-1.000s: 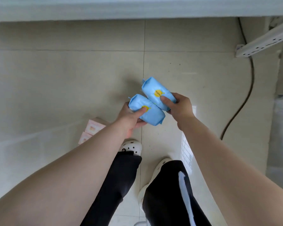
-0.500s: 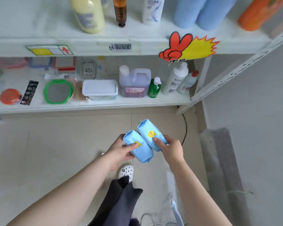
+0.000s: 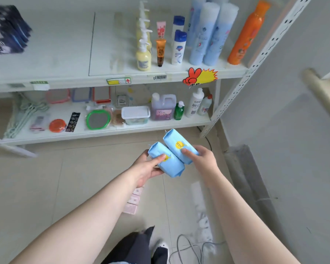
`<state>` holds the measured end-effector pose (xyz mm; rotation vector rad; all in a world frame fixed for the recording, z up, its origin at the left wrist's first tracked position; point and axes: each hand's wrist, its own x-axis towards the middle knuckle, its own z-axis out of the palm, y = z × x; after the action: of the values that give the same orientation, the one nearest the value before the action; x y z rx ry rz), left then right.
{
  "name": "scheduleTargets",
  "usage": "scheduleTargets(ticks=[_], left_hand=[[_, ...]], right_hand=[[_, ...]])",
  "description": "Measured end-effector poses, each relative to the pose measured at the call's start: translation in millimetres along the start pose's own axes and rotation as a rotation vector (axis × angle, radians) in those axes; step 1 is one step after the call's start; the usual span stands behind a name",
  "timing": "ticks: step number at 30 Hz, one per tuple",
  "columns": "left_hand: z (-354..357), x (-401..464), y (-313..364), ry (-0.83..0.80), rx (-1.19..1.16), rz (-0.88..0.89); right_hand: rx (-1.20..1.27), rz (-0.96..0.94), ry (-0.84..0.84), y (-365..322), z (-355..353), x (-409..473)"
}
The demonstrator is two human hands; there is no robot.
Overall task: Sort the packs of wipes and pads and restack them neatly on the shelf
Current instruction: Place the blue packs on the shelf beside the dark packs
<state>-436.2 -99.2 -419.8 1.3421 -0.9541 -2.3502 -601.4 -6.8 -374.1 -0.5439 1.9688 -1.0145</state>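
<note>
Two light-blue packs with yellow round labels sit side by side in my hands, above the tiled floor in front of the white shelf (image 3: 65,80). My left hand (image 3: 147,168) grips the nearer, left blue pack (image 3: 170,166), thumb on top. My right hand (image 3: 202,159) grips the farther, right blue pack (image 3: 174,141). The two packs touch along their long sides. Several pink packs (image 3: 133,202) lie on the floor beneath my left forearm. A stack of dark blue packs (image 3: 4,31) lies on the upper shelf at the far left.
The upper shelf has a bare white stretch (image 3: 61,46) left of several bottles (image 3: 179,46). The lower shelf (image 3: 103,130) holds jugs, a lidded tub and mirrors. A grey roll (image 3: 251,178) leans at the right wall. A power strip with cables (image 3: 198,216) lies on the floor.
My view has tilted up from the floor to the shelves. Both hands keep the two blue packs together and have risen toward the shelf front.
</note>
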Motion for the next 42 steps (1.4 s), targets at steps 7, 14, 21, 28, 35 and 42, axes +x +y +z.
scheduleTargets(ticks=[7,14,21,28,35,42], left_hand=[[-70,-53,40,0.045,-0.043,0.074],[-225,-99,96,0.075,-0.055,0.097],[-363,-130,149,0.131,-0.073,0.092],[-402,-118,206,0.115,-0.187,0.147],[-401,-84,288,0.089,-0.231,0.170],[-400,-42,367,0.214,-0.240,0.242]], right_hand=[[-0.024,-0.053,-0.068,-67,74,-36],[0.002,-0.063,-0.151,-117,238,-48],[0.115,-0.018,-0.250,-157,382,-55],[0.118,-0.074,-0.296,-220,424,-35],[0.109,-0.147,-0.313,-292,436,26],[0.113,-0.187,-0.363,-364,446,95]])
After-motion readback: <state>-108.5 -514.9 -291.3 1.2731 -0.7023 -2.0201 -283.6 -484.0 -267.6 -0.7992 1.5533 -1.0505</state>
